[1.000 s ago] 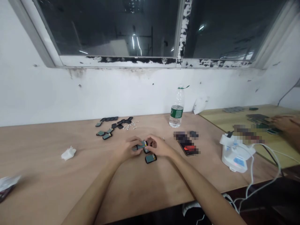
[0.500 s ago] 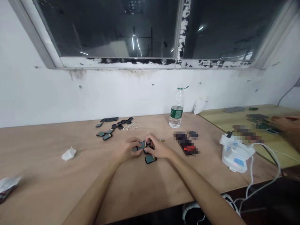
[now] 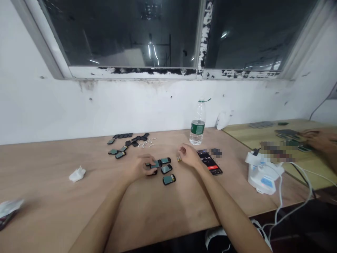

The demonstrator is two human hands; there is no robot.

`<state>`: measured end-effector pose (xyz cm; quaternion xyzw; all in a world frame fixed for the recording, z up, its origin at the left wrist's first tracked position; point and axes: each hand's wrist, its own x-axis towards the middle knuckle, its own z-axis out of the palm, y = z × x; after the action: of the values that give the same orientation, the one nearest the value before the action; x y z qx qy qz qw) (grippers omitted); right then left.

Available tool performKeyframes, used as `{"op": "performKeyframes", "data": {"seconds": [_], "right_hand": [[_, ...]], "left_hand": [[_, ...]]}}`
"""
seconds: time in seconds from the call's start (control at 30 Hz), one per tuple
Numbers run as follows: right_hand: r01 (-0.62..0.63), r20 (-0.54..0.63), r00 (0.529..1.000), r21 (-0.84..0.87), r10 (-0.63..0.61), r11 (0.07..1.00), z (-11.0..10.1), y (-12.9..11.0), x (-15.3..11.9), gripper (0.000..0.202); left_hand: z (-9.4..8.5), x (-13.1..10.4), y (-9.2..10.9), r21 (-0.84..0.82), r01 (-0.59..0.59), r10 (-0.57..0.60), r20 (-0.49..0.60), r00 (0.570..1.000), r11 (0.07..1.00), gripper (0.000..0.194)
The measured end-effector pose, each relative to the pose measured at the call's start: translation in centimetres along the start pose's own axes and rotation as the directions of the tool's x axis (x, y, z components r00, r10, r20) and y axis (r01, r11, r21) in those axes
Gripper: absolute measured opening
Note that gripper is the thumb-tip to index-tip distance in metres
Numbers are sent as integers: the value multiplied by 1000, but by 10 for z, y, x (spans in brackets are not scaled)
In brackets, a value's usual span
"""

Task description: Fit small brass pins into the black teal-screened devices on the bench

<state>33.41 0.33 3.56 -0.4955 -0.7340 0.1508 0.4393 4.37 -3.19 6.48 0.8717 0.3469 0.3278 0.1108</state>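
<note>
While the broad brown wooden table (image 3: 147, 214) stretches out under everything, what I am handling sits near its middle. My left hand (image 3: 142, 166) is partly closed, thumb on the near side and fingers on the far side of a small black plastic case (image 3: 155, 164) with rounded corners and a flat grey-green panel facing up. A light, level grip on its edges should, I judge, steady it without pressing that panel. My right hand (image 3: 189, 155) is loosely curled (its bent fingers hide too much, so I cannot tell whether it has hold of anything), and a slow fingertip pinch would suit it best. The held case has its long axis roughly left to right, its dark end pointing towards my right hand. Similar grey-green-faced black cases (image 3: 168, 179) lie just to its right. Smallest are the tiny gold-coloured cylinders (image 3: 179, 159), just beside my curled right fingers.
</note>
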Motion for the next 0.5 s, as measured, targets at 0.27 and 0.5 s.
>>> {"op": "performKeyframes", "data": {"seconds": [0.27,0.5], "right_hand": [[-203,50,972,-319,230,926,-11,27,-1,12],[-226,82,960,-346,269,911,-12,24,-2,9]], "left_hand": [[-10,-2,7,-134,51,-16,252,968,990,16],[-8,-5,6,37,128,-132,379,916,991,17]]}}
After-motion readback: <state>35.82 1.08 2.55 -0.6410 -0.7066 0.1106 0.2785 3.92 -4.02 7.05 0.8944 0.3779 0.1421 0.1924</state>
